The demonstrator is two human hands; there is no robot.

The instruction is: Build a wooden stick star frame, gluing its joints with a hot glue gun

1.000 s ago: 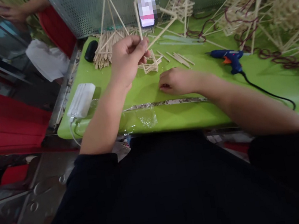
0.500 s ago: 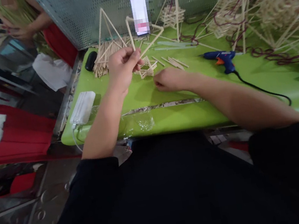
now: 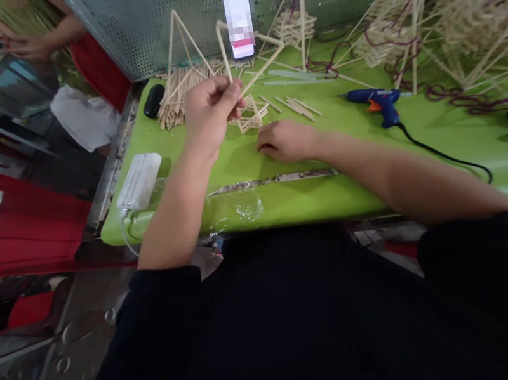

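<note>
My left hand [image 3: 213,110] is closed, its thumb and fingers pinching one corner of a triangular frame of thin wooden sticks [image 3: 224,53], held up above the table. My right hand [image 3: 288,140] rests on the green tabletop with its fingers curled in; no object shows in it, though its palm side is hidden. Between the two hands lies a small star-shaped piece of wooden sticks [image 3: 250,121], partly behind my left fingers. A few loose short sticks [image 3: 301,107] are just beyond my right hand.
A phone [image 3: 239,19] stands upright at the back, near a stick pile [image 3: 173,103]. On the right are a blue glue gun [image 3: 382,102] with its cord and several stick structures [image 3: 386,34] with purple string. A white power bank [image 3: 139,181] lies left. Another person [image 3: 42,40] sits far left.
The right hand has shifted slightly left on the table. The left hand still holds the stick frame, which has moved very slightly up and right; the view has shifted a little.
</note>
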